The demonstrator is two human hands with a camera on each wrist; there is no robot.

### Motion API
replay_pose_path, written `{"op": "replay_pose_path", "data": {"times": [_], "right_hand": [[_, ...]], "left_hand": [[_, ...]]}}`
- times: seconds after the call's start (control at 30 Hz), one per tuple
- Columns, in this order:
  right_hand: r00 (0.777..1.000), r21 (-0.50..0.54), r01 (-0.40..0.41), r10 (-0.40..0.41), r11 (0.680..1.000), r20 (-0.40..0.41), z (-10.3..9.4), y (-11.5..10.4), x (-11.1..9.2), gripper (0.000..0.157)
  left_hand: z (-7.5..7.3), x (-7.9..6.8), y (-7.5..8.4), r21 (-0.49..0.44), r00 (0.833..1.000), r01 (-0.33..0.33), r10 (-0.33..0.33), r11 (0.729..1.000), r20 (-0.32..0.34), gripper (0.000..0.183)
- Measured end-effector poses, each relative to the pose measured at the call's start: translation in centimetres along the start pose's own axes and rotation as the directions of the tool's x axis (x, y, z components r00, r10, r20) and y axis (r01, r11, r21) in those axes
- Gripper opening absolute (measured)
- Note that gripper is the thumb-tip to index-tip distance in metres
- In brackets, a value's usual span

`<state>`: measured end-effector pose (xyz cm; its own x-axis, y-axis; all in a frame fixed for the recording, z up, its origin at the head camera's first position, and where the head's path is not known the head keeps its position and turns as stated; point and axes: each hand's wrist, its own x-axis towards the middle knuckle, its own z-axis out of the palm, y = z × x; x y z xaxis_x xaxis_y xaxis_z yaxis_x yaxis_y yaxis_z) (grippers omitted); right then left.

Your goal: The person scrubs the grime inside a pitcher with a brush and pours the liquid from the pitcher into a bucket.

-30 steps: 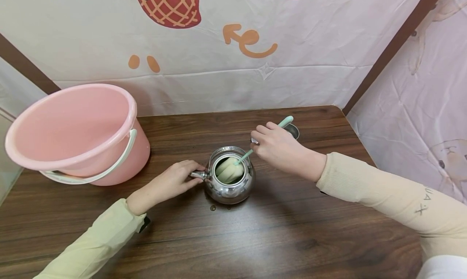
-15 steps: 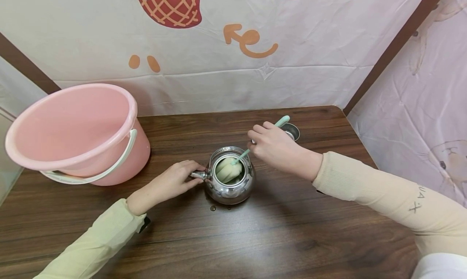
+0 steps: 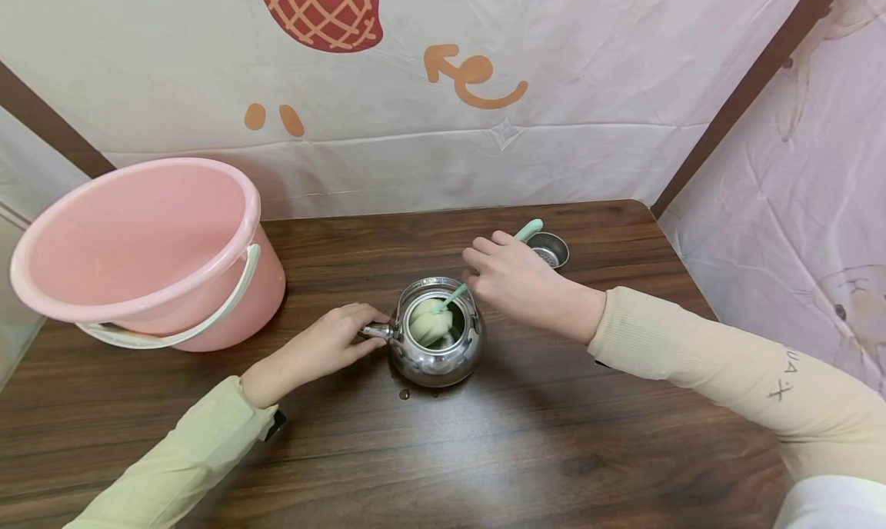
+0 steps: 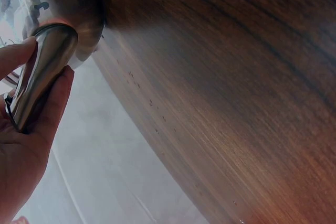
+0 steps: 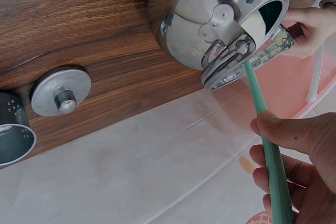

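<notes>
A shiny steel teapot (image 3: 436, 364) stands on the wooden table, its top uncovered and its bail handle (image 3: 429, 283) folded to the back. My left hand (image 3: 332, 341) grips the tapered metal spout (image 4: 46, 69) between thumb and fingers. My right hand (image 3: 526, 283) pinches the green handle (image 5: 273, 166) of a sponge brush. The brush's pale sponge head (image 3: 431, 325) is down inside the teapot's mouth, toward its left side, its lower part hidden by the rim. In the right wrist view, the thumb and fingers lie on opposite sides of the brush handle.
A large pink bucket (image 3: 270, 306) with a white handle stands at the left. Behind my right hand sits a perforated steel strainer (image 3: 550, 250). A knobbed lid (image 5: 60, 95) lies beside it. Water drops (image 3: 404, 394) dot the table before the teapot. A printed cloth hangs behind.
My right hand has shifted a little left, and the sponge head has moved left inside the teapot. More of the strainer shows now. The left hand and teapot have stayed in place.
</notes>
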<state>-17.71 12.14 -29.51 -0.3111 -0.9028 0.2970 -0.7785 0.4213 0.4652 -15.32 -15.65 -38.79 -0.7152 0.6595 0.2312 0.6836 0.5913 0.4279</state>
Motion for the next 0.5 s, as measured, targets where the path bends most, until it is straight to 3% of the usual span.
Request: {"op": "replay_pose_path", "data": {"times": [0.5], "right_hand": [[1.000, 0.002, 0.010, -0.010, 1.000, 0.021, -0.21, -0.28, 0.14, 0.007]], "left_hand": [[-0.04, 0.04, 0.11, 0.009, 1.000, 0.005, -0.005, 1.000, 0.000, 0.021]]}}
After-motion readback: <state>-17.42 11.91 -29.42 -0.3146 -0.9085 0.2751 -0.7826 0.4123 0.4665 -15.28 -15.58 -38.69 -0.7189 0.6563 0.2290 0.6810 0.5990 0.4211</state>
